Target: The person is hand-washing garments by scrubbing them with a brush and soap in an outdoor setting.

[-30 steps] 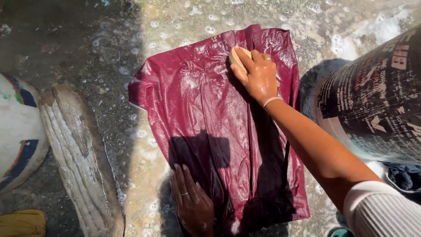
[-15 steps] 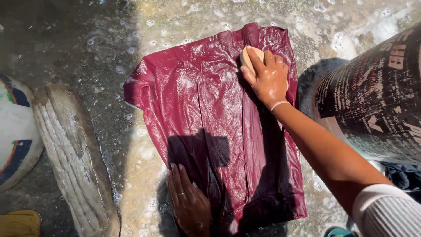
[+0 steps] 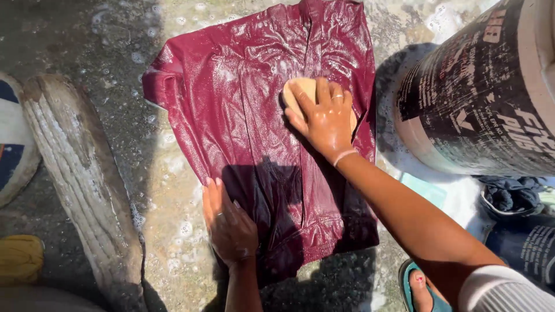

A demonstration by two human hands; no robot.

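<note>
One wet maroon shirt lies on soapy concrete; right hand grips one tan soap bar, left hand pressed flat, beside one printed bucket.

Hard sunlight fell from above, making the wet maroon garment glitter with glare (its folds shone almost white). A dark shadow covered its lower part, and the left ground lay in shade. The picture was sharp in the middle, with the bucket bulging slightly at the edge.

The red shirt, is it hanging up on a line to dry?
No, the wet red shirt lies spread flat on the soapy ground, pressed down by the left hand and right hand.
</note>
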